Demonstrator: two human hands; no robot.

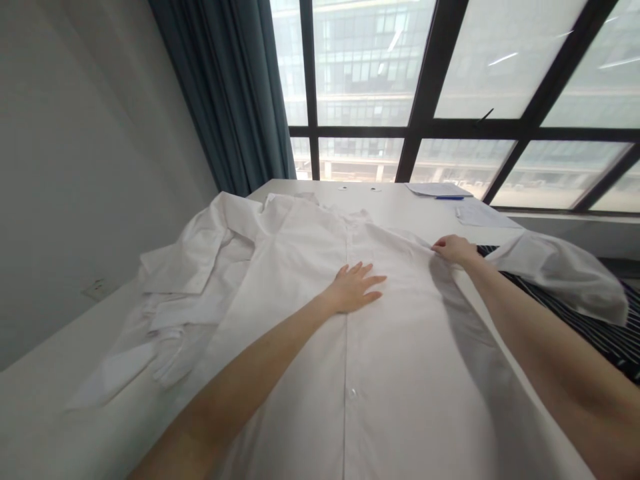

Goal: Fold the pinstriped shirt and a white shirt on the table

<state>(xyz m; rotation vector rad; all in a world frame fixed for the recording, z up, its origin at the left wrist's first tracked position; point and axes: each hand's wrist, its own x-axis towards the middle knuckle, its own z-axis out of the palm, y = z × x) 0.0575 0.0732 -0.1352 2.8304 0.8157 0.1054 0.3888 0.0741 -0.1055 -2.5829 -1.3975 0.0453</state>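
A white buttoned coat lies front up across the table, its collar toward the window. My left hand rests flat on its chest beside the button line, fingers spread. At the right shoulder seam, my right hand pinches the fabric between thumb and fingers. The coat's right-hand sleeve hangs outward past my right wrist and looks slightly blurred. On the left, the other sleeve is bent over a rumpled heap of white cloth.
White sheets of paper and a blue pen lie at the table's far right. Black-and-white striped fabric is at the right. A blue curtain and dark-framed windows stand behind the white table.
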